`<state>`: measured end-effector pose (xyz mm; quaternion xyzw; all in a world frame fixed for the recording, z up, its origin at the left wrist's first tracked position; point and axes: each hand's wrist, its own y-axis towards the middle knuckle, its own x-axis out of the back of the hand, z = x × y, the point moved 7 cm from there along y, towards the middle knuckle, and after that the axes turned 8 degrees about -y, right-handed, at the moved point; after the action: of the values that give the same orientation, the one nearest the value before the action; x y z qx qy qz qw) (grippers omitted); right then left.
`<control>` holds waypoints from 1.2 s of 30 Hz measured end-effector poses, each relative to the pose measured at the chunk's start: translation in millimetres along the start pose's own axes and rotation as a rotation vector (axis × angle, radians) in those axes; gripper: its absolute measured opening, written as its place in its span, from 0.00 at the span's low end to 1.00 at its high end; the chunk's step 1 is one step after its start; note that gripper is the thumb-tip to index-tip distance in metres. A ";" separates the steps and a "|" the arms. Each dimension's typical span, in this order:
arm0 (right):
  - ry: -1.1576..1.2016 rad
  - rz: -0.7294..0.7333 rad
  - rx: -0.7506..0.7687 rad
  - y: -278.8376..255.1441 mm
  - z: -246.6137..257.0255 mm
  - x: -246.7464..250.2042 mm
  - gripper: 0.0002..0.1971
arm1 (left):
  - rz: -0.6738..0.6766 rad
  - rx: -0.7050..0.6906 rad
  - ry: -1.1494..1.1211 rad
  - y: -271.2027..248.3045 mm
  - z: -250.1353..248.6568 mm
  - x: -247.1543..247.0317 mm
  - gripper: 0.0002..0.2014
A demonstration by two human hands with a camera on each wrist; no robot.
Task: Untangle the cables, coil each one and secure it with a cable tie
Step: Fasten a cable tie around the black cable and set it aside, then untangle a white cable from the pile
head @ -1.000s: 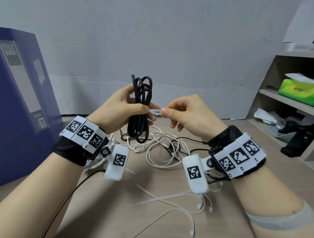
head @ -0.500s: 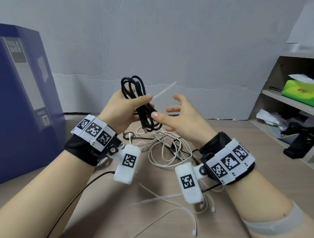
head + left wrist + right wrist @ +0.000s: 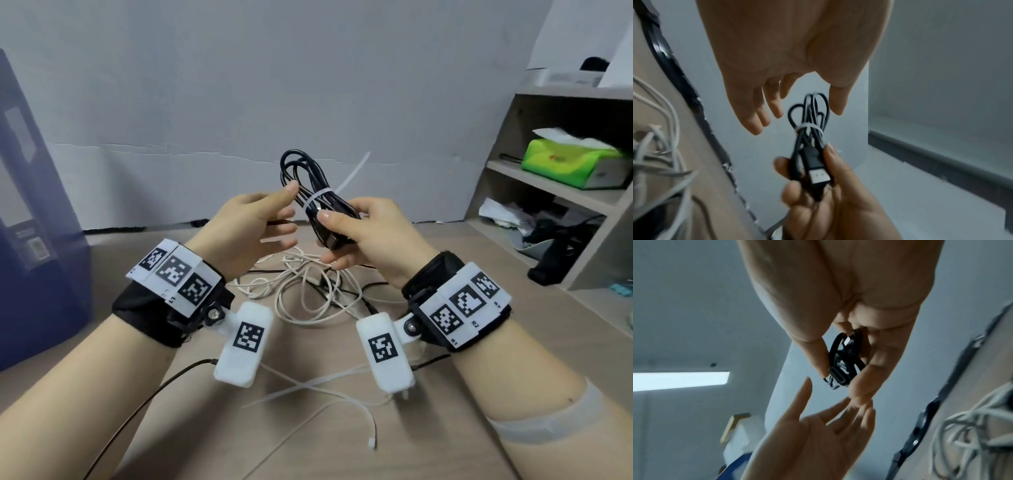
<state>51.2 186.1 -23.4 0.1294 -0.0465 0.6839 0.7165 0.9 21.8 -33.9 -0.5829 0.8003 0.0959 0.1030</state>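
From the head camera, the right hand [image 3: 363, 233] holds the black cable [image 3: 318, 202] up in the air, above the middle of the table [image 3: 445, 428]. Its fingers and thumb curl round the lower end of the bundle. A white cable tie [image 3: 317, 198] goes round the middle of the bundle, and its long tail sticks up to the right. The left hand [image 3: 246, 229] is on the left with loose, spread fingers. One fingertip is at the top loops, but I cannot tell if it touches them.

This cable looks tied. To finish well, I think the tie should be tight enough that no loop slips out, and then the bundle can go down away from the mess.

Under the hands lies a tangle of white cables [image 3: 308, 291] with a thin dark one in it. Nearer lie more cable ties [image 3: 308, 387].

From the left wrist camera, the left hand [image 3: 793, 53] is wide open and holds nothing. The right hand [image 3: 826, 191] pinches the bundle by its plug [image 3: 816, 167].

From the right wrist camera, the right hand [image 3: 857, 331] grips the black cable [image 3: 844, 360], and the left hand [image 3: 807, 431] is flat and open.

The table is light brown wood. A grey wall [image 3: 239, 85] is at the far side, a blue box [image 3: 30, 219] stands on the left, and a shelf [image 3: 548, 185] with a green tissue pack [image 3: 575, 164] is on the right.
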 end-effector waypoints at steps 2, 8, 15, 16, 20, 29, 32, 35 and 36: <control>0.028 -0.064 -0.067 -2.3 -12.6 21.6 0.19 | 0.019 0.036 0.034 -1.5 14.4 -13.8 0.15; 0.064 -0.289 -0.222 -24.9 -49.5 91.6 0.19 | 0.215 0.076 0.265 -7.2 55.2 -70.3 0.08; -0.115 -0.454 -0.397 -67.0 -87.8 160.1 0.21 | 0.458 0.001 0.811 2.8 71.4 -141.8 0.04; -0.132 -0.463 -0.429 -74.0 -93.0 168.4 0.22 | 0.521 0.004 0.947 0.0 79.4 -152.1 0.05; -0.101 -0.501 -0.532 -97.7 -107.9 189.6 0.22 | 0.666 -0.011 1.382 -9.4 106.1 -173.6 0.12; -0.110 -0.453 -0.617 -120.0 -137.9 196.3 0.19 | 0.660 -0.082 1.660 -7.2 123.8 -187.3 0.13; -0.209 -0.455 -0.631 -125.1 -138.8 199.9 0.15 | 0.680 -0.089 1.684 -7.1 126.1 -188.9 0.11; -0.469 -0.460 -0.662 -130.9 -125.8 207.8 0.17 | 0.716 -0.087 1.664 -6.1 124.5 -188.9 0.07; -0.575 -0.477 -0.659 -131.1 -118.3 210.0 0.18 | 0.709 -0.096 1.639 -4.7 120.0 -188.8 0.06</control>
<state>180.8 414.8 -102.1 0.0864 -0.4250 0.3863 0.8140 68.3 225.6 -97.1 -0.1905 0.7510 -0.2911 -0.5612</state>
